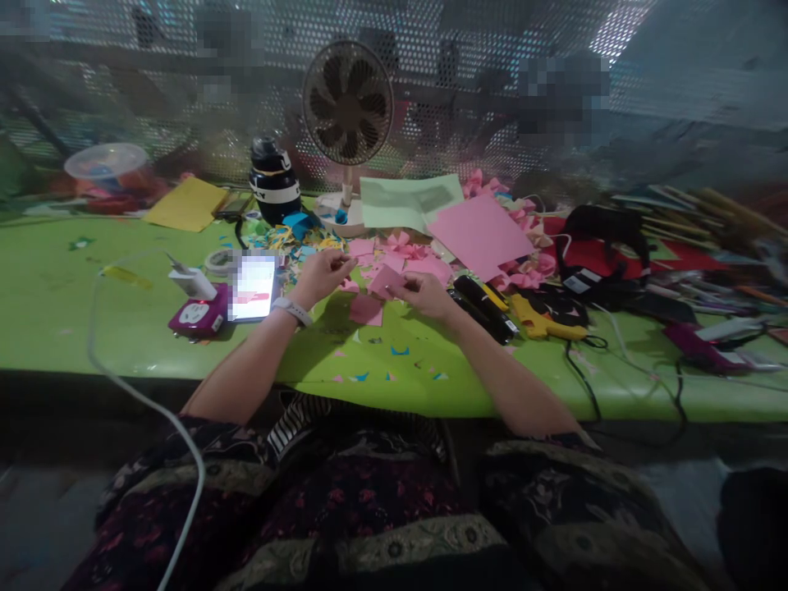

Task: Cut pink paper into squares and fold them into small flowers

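Where the two hands meet just above the middle of the frame, a pink folded paper (387, 279) sits pinched between the thumb and fingers of the right hand (428, 294), lifted slightly off the green table (92, 328). The left hand (320, 275), a watch on its wrist, is just left of it with its fingertips drawn together; whether anything lies between them is too small to tell. Right below the paper a flat pink square (366, 309) lies on the table, with small paper scraps (387, 361) scattered toward the near edge, where the surface is otherwise bare.

To the right, black markers (483, 305) and a yellow glue gun (545, 322) lie close beside the right wrist, crowding that side. To the left, a lit phone (254, 287) lies near the left wrist, with a purple device (194, 318) and a white charger (192, 281) beyond it, whose cable (141, 402) loops over the table's front edge.

Behind the hands are pink paper flowers (400, 244), a large pink sheet (480, 234) and a pale green sheet (406, 201). A small fan (348, 103) and a black bottle (274, 185) stand at the back edge.
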A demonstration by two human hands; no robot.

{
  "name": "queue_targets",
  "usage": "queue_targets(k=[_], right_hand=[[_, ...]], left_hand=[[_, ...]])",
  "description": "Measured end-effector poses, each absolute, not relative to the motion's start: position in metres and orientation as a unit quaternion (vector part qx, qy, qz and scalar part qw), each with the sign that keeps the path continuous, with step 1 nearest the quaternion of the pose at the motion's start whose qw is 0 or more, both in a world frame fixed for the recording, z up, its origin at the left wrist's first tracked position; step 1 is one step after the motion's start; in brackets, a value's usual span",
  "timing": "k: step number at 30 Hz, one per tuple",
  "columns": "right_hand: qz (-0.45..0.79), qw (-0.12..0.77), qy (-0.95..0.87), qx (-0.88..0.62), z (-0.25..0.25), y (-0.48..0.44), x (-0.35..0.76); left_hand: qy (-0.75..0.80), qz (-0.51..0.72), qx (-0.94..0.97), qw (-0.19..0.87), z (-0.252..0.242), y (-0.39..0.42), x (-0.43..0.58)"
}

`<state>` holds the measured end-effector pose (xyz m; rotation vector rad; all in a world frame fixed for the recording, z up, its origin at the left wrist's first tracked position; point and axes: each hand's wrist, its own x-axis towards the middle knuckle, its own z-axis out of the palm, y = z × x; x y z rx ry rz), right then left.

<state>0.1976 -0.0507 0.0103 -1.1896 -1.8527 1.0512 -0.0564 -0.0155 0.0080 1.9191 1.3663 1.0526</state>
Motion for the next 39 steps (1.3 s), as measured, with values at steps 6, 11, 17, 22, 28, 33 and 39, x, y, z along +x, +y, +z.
queue_targets(k=[6, 11, 17, 22, 28, 33, 39], right_hand=[[0.432, 0.394, -0.684, -0.436, 0.013, -0.055, 0.193], [0.421, 0.398, -0.692, -0.432, 0.009, -0.047, 0.193], [0.461, 0.393, -0.673, -0.425, 0.01, -0.047, 0.196], [0.428, 0.406, -0.696, -0.409, 0.008, -0.05, 0.194], [0.285, 0.451, -0.768, -0.354, 0.007, -0.048, 0.199], [0.246, 0.446, -0.8, -0.319, 0.003, -0.045, 0.199], [0.304, 0.458, -0.757, -0.354, 0.005, -0.049, 0.194]], left_hand=[[0.359, 0.358, 0.729, 0.461, 0.015, -0.026, -0.047], [0.341, 0.31, 0.715, 0.525, 0.013, -0.03, -0.044], [0.339, 0.291, 0.67, 0.593, 0.009, -0.032, -0.04], [0.346, 0.324, 0.623, 0.622, 0.005, -0.034, -0.035], [0.357, 0.366, 0.575, 0.639, 0.007, -0.031, -0.039], [0.349, 0.364, 0.57, 0.649, 0.006, -0.032, -0.037], [0.326, 0.377, 0.554, 0.667, 0.008, -0.036, -0.035]])
